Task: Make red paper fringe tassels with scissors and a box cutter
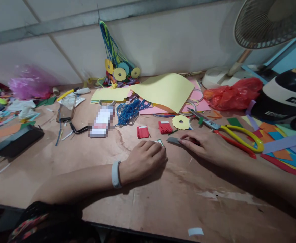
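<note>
My left hand [146, 157], with a pale band on its wrist, rests curled on the table. A small green-and-white piece [160, 142] peeks out beyond its fingers; the rest of it is hidden. In my right hand [203, 145], thumb and fingers pinch a knife, whose flat grey blade [172, 140] points left toward that piece without touching it. Just beyond the hands lie two small red fringed paper pieces with white strips, one at left [143, 132] and one at right [165, 127]. Beside them is a yellow scalloped paper disc [180, 122].
Scissors [239, 135] with yellow and red handles lie by my right hand, near colored paper scraps [285, 148]. Behind are blue cord [129, 112], yellow paper sheets [165, 89], a phone [101, 122], a red bag [234, 93] and a fan [272, 20]. A black case [18, 141] sits left.
</note>
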Motion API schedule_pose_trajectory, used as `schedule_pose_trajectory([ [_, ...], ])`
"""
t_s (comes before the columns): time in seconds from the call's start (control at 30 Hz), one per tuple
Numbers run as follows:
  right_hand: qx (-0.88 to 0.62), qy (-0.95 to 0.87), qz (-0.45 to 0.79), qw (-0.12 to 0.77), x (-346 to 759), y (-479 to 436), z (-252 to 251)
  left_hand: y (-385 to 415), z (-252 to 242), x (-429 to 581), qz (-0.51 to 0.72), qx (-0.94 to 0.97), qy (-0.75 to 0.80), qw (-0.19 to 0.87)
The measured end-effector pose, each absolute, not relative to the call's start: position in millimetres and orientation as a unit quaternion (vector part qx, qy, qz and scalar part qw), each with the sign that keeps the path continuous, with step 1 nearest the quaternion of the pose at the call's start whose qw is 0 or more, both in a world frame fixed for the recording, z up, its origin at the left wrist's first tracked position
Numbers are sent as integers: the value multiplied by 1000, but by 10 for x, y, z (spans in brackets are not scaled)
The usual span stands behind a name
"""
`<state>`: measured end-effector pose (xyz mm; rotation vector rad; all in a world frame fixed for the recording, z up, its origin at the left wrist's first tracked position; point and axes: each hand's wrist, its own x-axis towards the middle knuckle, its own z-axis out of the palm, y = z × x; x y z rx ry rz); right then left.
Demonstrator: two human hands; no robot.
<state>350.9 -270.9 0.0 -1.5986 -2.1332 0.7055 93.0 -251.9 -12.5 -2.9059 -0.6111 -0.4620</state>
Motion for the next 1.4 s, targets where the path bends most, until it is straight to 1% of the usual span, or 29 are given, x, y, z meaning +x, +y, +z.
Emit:
schedule_pose_trajectory([
  [0.1,-570,-780,208,153,3537,-2689,-19,-2528,-141,944,-158,-967,-194,53],
  [0.23,-574,-775,214,152,3552,-2692,-16,-2468,-135,934,-158,-975,-158,11],
  [0.33,-578,-773,212,150,3534,-2693,-3,-2398,-104,930,-149,-970,-191,-32],
  [0.4,-582,-772,208,149,3511,-2687,3,-2350,-84,935,-144,-965,-215,-39],
  [0.63,-587,-782,151,143,3431,-2660,-11,-2271,-114,917,-149,-969,-195,-30],
  [0.83,-585,-785,151,137,3417,-2645,-13,-2269,-150,892,-160,-976,-150,-10],
  [0.93,-582,-787,153,135,3423,-2641,-11,-2267,-145,896,-146,-981,-129,12],
  [1.1,-575,-796,136,131,3437,-2635,-36,-2268,-136,904,-140,-982,-121,20],
  [1.4,-599,-778,160,102,3413,-2628,-23,-2271,-135,905,-137,-983,-118,34],
])
